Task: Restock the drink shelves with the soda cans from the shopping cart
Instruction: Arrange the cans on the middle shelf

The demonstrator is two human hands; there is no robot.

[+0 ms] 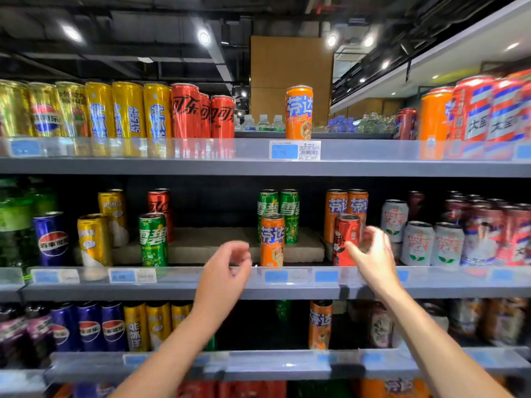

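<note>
A red cola can [346, 239] stands at the front of the middle shelf [184, 291]. My right hand [373, 254] is beside it with fingers spread, touching or nearly touching its right side, not closed on it. My left hand [227, 268] hovers in front of the shelf rail, fingers loosely curled and empty, left of an orange soda can [272, 239]. A green soda can [153, 239] stands further left. A lone orange can [299, 113] stands on the top shelf [258, 165]. The shopping cart is out of view.
Behind the front cans stand two green cans [278, 211] and two orange cans [346, 206]. White cans [419, 242] fill the right side, a blue cola can [51, 239] and yellow cans the left. A bare gap lies between the green can and the orange can. The lower shelf [275, 366] holds more cans.
</note>
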